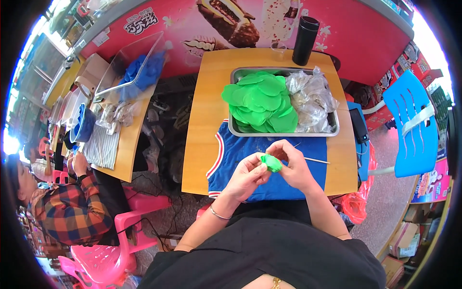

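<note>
My left hand (250, 176) and my right hand (288, 164) meet above a blue jersey (226, 176) on the wooden table (197, 149), both gripping a small crumpled green piece (271, 164). A thin pale stick (317, 161) lies to the right of my right hand. Beyond my hands a steel tray (269, 133) holds many flat, round green sheets (257, 98) on its left and crumpled clear plastic bags (310, 101) on its right. A black thermos (304, 41) and a small clear cup (278, 48) stand at the back edge.
At left, a person in a plaid shirt (72, 212) works at another table (126, 154) with clear bins (129, 67) and a blue bowl (82, 125). Pink plastic chairs (96, 262) are below. A blue chair (409, 125) and red bag (356, 207) are at right.
</note>
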Demonstrator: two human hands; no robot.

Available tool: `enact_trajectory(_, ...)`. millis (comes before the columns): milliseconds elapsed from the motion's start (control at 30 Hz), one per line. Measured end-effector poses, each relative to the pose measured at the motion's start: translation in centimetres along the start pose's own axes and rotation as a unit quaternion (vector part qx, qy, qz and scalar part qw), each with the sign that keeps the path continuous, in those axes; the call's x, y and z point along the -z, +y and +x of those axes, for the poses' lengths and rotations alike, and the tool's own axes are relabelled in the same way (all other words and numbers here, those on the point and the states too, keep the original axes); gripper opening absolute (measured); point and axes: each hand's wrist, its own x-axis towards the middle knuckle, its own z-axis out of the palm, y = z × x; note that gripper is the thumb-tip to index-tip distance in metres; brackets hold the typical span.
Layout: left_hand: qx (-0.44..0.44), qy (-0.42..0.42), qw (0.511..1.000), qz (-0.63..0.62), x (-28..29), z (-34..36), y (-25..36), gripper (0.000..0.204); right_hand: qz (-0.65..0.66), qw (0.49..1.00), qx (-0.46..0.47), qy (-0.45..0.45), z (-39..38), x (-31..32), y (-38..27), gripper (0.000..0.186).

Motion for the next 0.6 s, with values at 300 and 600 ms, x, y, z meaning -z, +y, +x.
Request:
enact_trajectory(300,-0.037,0.07,0.996,-0.042,-0.3,0.0,-0.1,0.013,0.055,0.992,0.111,-0.01,-0.1,0.5,-0.3,0.017)
enact_trajectory(600,-0.102,0.139,0.983,0.067,-0.3,0.2,-1.1,0.008,0.105,0.991,0.042,0.065,0.2,-1.2,0.8,0.008)
